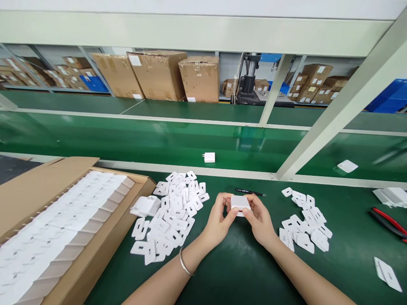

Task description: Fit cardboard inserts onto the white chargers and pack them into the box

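Both hands meet over the green table around a small white charger housing (pixel 240 203), which shows a thin reddish line near its lower edge. My left hand (pixel 219 214) is closed on its left side, thumb along the near edge. From the right, my right hand (pixel 260 218) grips it the same way. Behind the hands lie black tweezers (pixel 249 192). A heap of white plastic plates with rectangular slots (pixel 174 212) spreads out left of my left hand. Another, smaller group of white plates (pixel 307 224) lies right of my right hand.
An open carton with white parts in dividers (pixel 63 224) stands at left. Beyond the table's rail, a white plug charger (pixel 209 157) sits on a green belt. Red-and-black pliers (pixel 388 222) lie far right. A slanted metal post (pixel 337 97) rises at right.
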`<state>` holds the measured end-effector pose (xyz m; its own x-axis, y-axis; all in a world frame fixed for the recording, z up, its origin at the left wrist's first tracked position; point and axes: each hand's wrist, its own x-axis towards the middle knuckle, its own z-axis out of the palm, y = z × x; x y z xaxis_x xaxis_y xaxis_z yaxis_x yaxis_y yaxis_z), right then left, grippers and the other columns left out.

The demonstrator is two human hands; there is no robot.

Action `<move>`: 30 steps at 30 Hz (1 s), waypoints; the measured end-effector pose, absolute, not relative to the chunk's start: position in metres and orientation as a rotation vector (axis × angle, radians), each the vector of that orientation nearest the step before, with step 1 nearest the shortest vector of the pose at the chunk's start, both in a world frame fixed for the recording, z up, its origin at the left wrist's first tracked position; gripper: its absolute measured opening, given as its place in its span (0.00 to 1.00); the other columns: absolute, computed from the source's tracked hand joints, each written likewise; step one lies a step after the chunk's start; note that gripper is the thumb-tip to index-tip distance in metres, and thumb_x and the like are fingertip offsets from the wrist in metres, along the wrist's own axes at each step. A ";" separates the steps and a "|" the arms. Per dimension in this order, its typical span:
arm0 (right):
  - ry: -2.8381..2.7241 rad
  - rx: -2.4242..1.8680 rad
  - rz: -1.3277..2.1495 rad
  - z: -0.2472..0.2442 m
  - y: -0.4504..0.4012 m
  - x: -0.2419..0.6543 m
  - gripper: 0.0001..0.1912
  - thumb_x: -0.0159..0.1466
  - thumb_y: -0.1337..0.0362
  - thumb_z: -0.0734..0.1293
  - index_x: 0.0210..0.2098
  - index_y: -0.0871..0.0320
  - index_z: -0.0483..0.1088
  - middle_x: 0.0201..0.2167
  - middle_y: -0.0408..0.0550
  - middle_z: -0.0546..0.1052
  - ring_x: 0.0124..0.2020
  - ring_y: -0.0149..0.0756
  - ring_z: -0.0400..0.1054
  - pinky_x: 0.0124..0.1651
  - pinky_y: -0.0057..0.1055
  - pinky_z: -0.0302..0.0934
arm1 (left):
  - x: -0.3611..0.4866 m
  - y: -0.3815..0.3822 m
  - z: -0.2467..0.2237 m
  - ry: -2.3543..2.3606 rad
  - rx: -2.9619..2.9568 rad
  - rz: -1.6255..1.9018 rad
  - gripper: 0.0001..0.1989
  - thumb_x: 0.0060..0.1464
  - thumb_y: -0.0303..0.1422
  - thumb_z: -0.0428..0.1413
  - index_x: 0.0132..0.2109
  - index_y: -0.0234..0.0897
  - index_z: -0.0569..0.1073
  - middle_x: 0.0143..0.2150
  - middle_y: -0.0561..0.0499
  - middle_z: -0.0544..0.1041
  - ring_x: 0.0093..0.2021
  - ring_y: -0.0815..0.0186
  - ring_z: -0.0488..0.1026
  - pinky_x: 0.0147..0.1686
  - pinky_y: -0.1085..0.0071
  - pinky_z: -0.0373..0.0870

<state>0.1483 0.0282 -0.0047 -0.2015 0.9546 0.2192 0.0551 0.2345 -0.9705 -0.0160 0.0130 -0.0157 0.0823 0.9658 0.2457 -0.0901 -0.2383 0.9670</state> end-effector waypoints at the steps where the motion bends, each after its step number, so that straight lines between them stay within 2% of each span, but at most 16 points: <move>1: -1.511 -1.000 1.124 -0.004 0.028 0.148 0.19 0.67 0.44 0.69 0.45 0.53 0.71 0.36 0.46 0.70 0.37 0.39 0.66 0.44 0.36 0.64 | -0.016 0.013 -0.015 0.965 1.379 1.353 0.20 0.68 0.51 0.55 0.53 0.39 0.67 0.44 0.48 0.69 0.43 0.60 0.68 0.43 0.65 0.65; 14: -1.557 -1.052 1.034 -0.005 0.025 0.148 0.16 0.69 0.47 0.67 0.44 0.52 0.70 0.38 0.47 0.71 0.39 0.41 0.68 0.43 0.37 0.63 | -0.008 0.012 -0.014 0.884 1.199 1.364 0.20 0.66 0.51 0.57 0.50 0.40 0.68 0.43 0.48 0.71 0.44 0.60 0.69 0.45 0.65 0.66; 21: -1.543 -0.997 1.068 -0.009 0.027 0.147 0.18 0.70 0.45 0.64 0.48 0.51 0.69 0.40 0.47 0.71 0.41 0.40 0.68 0.47 0.37 0.65 | -0.013 0.014 -0.019 0.915 1.364 1.344 0.21 0.69 0.52 0.52 0.54 0.40 0.67 0.45 0.47 0.70 0.45 0.59 0.68 0.48 0.62 0.66; 25: -1.583 -1.014 1.012 -0.007 0.028 0.149 0.17 0.71 0.46 0.63 0.47 0.51 0.70 0.39 0.47 0.71 0.40 0.41 0.68 0.44 0.37 0.64 | -0.015 0.013 -0.017 0.923 1.373 1.324 0.20 0.69 0.51 0.53 0.55 0.41 0.66 0.47 0.47 0.70 0.47 0.58 0.68 0.49 0.62 0.67; 30: -1.594 -1.041 0.963 -0.003 0.027 0.151 0.14 0.71 0.49 0.65 0.45 0.52 0.70 0.37 0.46 0.69 0.37 0.40 0.66 0.41 0.37 0.62 | -0.019 0.016 -0.009 0.930 1.351 1.295 0.21 0.66 0.52 0.56 0.53 0.40 0.70 0.47 0.46 0.70 0.47 0.58 0.68 0.49 0.62 0.67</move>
